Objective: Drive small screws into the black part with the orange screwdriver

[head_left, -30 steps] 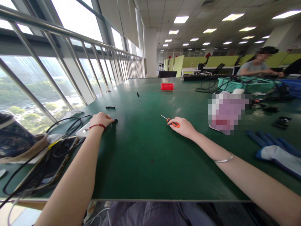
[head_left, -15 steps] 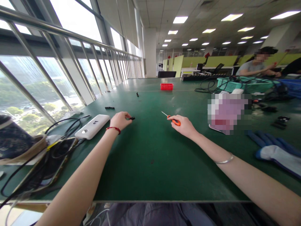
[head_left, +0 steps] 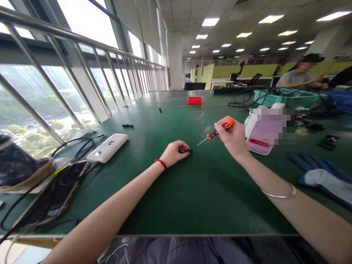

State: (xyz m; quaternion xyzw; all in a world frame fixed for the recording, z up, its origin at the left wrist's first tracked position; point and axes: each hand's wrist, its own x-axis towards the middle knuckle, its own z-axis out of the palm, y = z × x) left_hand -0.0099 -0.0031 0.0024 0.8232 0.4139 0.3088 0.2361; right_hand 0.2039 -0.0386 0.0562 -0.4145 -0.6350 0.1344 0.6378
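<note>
My left hand [head_left: 173,153] rests on the green table [head_left: 170,190] near its middle, fingers pinched on a small black part [head_left: 188,150]. My right hand [head_left: 233,136] is raised just above the table and grips an orange-handled screwdriver [head_left: 217,132]. The thin shaft slants down to the left, and its tip sits right beside the black part. A red string circles my left wrist, a silver bangle my right forearm.
A white power bank [head_left: 107,147] and tangled black cables [head_left: 68,154] lie left. Another small black part [head_left: 128,125] sits farther back, a red bin [head_left: 194,100] beyond. Blue gloves [head_left: 321,173] lie right. A green basket [head_left: 286,98] and a seated person [head_left: 301,75] are far right.
My left hand slid right from beside the power bank to the table's middle, carrying the black part. My right hand lifted the screwdriver off the table and tilted its tip down to the part.
</note>
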